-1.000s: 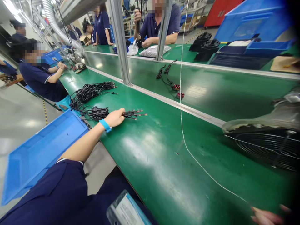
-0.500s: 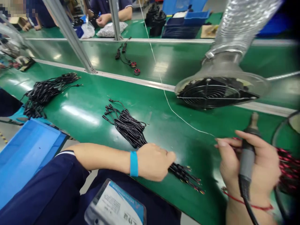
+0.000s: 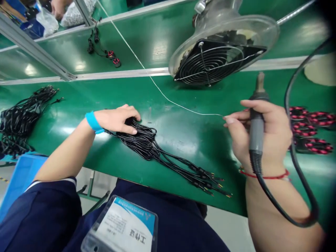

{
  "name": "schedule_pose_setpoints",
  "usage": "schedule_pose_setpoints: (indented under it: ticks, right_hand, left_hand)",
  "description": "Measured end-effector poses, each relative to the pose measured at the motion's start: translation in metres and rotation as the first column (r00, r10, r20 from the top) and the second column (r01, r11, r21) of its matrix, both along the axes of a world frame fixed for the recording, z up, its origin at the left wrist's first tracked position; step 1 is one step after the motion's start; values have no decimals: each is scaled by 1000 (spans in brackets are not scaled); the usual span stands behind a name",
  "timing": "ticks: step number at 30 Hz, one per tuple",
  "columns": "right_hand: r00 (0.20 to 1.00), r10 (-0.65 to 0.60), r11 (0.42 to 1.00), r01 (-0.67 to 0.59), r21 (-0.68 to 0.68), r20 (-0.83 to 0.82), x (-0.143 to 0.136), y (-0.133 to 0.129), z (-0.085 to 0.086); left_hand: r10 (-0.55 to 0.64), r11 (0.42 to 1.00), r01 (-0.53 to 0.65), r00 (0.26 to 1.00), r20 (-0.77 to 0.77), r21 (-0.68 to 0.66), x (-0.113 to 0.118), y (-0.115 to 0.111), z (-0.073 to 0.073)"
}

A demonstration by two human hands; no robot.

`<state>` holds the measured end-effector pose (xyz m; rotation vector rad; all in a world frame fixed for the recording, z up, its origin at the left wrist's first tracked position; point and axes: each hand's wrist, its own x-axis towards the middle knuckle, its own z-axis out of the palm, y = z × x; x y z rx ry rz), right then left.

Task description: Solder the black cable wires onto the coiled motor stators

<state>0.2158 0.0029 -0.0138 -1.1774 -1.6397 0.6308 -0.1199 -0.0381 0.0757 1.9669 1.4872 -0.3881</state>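
My left hand (image 3: 117, 119), with a blue band at the wrist, grips the connector-end half of a bundle of black cables (image 3: 143, 141). Its thumb and fingers curve around the coils, and the fingertips are partly hidden. The stripped, coloured wire ends (image 3: 220, 187) fan out to the right along the table's near edge. In my right hand (image 3: 270, 134) is a grey-handled soldering iron (image 3: 256, 134), metal end pointing away from me. The same hand pinches a thin strand of solder wire (image 3: 181, 105) between thumb and finger, apart from the cables.
A fume extractor hood (image 3: 210, 64) with a fan grille hangs over the back of the green table. Several red-and-black round motors (image 3: 304, 129) lie right. Another black cable pile (image 3: 23, 112) is far left, near a blue bin (image 3: 26, 178). Another person's hand (image 3: 59, 7) shows across the bench.
My left hand has moved left from the wire-end side of the cables to their coiled part. My right hand still holds the iron and solder wire. The view has tilted downward.
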Motion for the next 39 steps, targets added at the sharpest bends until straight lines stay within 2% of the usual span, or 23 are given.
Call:
schedule_pose_setpoints:
  ticks: [2,5,9,13,18,21,24,28,31,35,37,39]
  right_hand:
    - [1000,7,1000,-7,-12,9,0,-1,0]
    - [1000,19,1000,-19,-11,20,1,-2,-2]
    - [999,26,1000,-26,-2,37,-1,-5,0]
    - [999,32,999,-33,19,30,-5,-7,3]
    - [1000,22,1000,-22,-1,9,-5,-6,7]
    - [1000,18,1000,-18,16,-4,-3,-4,7]
    - [999,30,999,-30,41,-11,-2,-2,3]
    - [998,51,989,-47,137,-28,-2,1,-3]
    - [998,58,985,-53,166,-25,-2,3,-4]
    - [998,40,980,-29,198,-50,0,6,0]
    - [996,31,977,-14,212,-78,1,7,3]
    - [994,26,976,-3,218,-102,2,8,7]
  left_hand:
    - [-17,998,18,1000,18,-55,-9,-12,-1]
    - [5,998,-6,1000,-17,-61,-9,-35,-1]
    - [32,999,-33,998,-62,-10,-5,-55,-2]
    - [48,994,-41,996,-69,101,-3,-59,3]
    - [119,945,-78,987,-112,317,-8,-47,15]
    - [127,909,-23,966,-224,416,-10,-36,12]
    - [86,864,57,963,-257,500,2,-29,4]
    - [-150,862,186,982,-113,472,42,-18,-8]
    - [-264,865,283,959,-103,413,72,-5,-20]
    - [-274,878,323,945,-180,354,91,11,-32]
    - [-231,884,273,961,-152,380,91,13,-31]
    - [-165,894,165,986,-38,416,86,12,-24]
